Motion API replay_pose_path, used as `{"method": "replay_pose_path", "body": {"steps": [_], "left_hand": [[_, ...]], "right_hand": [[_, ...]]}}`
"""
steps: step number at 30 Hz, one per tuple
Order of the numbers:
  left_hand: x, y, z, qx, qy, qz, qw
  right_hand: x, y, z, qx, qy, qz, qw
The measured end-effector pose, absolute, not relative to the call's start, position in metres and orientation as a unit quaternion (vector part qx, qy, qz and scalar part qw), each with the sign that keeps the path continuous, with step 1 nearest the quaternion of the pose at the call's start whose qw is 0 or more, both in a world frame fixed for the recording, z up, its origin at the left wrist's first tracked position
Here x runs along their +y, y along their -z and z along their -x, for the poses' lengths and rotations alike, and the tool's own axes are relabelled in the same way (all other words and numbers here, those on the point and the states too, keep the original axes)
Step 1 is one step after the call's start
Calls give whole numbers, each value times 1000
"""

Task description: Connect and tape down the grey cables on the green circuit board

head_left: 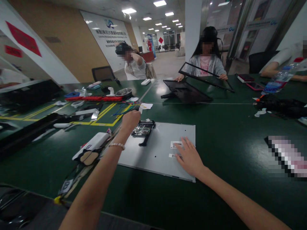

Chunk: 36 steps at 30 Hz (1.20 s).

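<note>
A flat grey-white metal panel (165, 134), like the back of a screen, lies on the green table in front of me. On its far left part sits a green circuit board (143, 128) with a black bracket (146, 139) beside it. My right hand (191, 157) rests on the panel's right side, fingers spread over two small white labels. Closed in a fist, my left hand (131, 122) is at the panel's far left corner, close to the board. What its fingers hold, if anything, is hidden. Thin coloured wires (123, 110) lie just beyond it.
A white power-bank-like box (96, 143) with cables lies left of my left forearm. Across the table a person holds a black frame (203, 75) above a black screen shell (188, 91). A plastic bottle (279, 78) leans at the right. Red trays (96, 98) stand far left.
</note>
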<state>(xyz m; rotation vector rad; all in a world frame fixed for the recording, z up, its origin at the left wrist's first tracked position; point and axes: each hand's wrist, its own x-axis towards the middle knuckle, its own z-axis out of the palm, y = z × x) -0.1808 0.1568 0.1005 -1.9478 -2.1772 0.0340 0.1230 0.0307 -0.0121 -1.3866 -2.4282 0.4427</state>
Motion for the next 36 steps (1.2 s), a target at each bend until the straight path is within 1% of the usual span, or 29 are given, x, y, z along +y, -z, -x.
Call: {"method": "replay_pose_path", "body": {"steps": [4, 8, 16, 24, 30, 36], "left_hand": [[179, -74, 162, -729, -67, 673, 104], [187, -64, 163, -726, -90, 675, 95], [186, -58, 165, -708, -80, 695, 96], [195, -35, 176, -700, -81, 709, 23], [203, -18, 182, -709, -44, 704, -9], [216, -8, 185, -708, 32, 705, -29]], "right_hand": [[32, 13, -123, -846, -154, 486, 154], [33, 12, -124, -845, -159, 487, 155], [33, 10, -124, -843, -165, 488, 153], [32, 8, -125, -845, -156, 486, 159], [33, 8, -126, -847, -155, 482, 163], [34, 8, -127, -849, -158, 478, 163]]}}
